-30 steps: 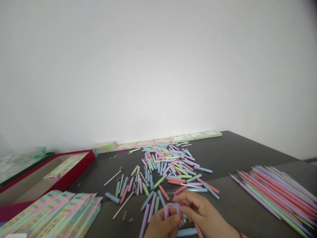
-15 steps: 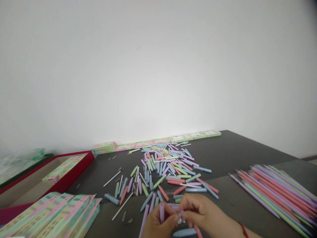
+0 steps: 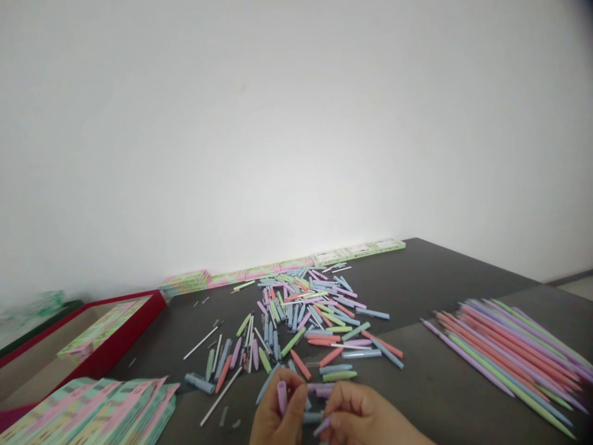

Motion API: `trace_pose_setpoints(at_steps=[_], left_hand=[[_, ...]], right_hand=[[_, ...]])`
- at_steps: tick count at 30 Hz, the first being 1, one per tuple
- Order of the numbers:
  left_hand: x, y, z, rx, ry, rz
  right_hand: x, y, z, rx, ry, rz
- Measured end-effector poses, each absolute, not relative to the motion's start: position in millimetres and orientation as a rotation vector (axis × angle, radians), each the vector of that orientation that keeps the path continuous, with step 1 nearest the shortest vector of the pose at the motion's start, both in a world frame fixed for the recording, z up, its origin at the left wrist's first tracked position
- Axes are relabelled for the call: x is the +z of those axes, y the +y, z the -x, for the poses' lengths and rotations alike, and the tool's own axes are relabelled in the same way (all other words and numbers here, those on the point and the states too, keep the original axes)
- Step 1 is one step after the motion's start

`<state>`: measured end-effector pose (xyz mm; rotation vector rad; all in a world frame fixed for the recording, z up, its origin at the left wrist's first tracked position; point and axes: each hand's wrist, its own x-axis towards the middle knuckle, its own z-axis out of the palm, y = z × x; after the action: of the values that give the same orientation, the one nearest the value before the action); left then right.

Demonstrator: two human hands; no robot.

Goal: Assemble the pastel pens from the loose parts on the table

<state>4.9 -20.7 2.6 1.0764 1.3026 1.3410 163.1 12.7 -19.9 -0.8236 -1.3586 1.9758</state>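
red box [image 3: 134, 327] holds pkts [image 3: 99, 329], wht wall [image 3: 296, 136] bhd.

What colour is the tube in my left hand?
Light purple; the tube shows best in the head view.

I am facing a plain white wall [image 3: 296, 130], which is glowing brightest low in the middle and fading to grey toward the sides. A dark table [image 3: 445, 272] is stretching from me toward it. At far right, I am seeing a dark strip [image 3: 569, 277] edging the wall's foot above pale floor [image 3: 579, 286].
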Motion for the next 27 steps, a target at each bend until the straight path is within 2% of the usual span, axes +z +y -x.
trace_pose_setpoints(at_steps=[6,13,15,21,27], left_hand=[[-1.5,-16.6,0.4,1.392,1.191,-0.800],[1.0,-19.5,1.6,1.384,1.428,-1.192],[4.5,-20.1,1.2,1.265,1.579,-1.494],[16.9,-15.7,8.6,0.575,1.822,-2.145],[33.8,-39.2,4.8,0.454,1.833,-2.443]], right_hand=[[-18.1,18.4,-163.7,1.949,-1.219,0.844],[-17.9,16.0,-160.9,1.781,-1.319,0.815],[-15.3,17.8,-162.0,1.706,-1.251,0.822],[-15.0,33.1,-168.8,1.509,-1.088,0.782],[-12.4,43.8,-170.9,1.445,-1.094,0.809]])
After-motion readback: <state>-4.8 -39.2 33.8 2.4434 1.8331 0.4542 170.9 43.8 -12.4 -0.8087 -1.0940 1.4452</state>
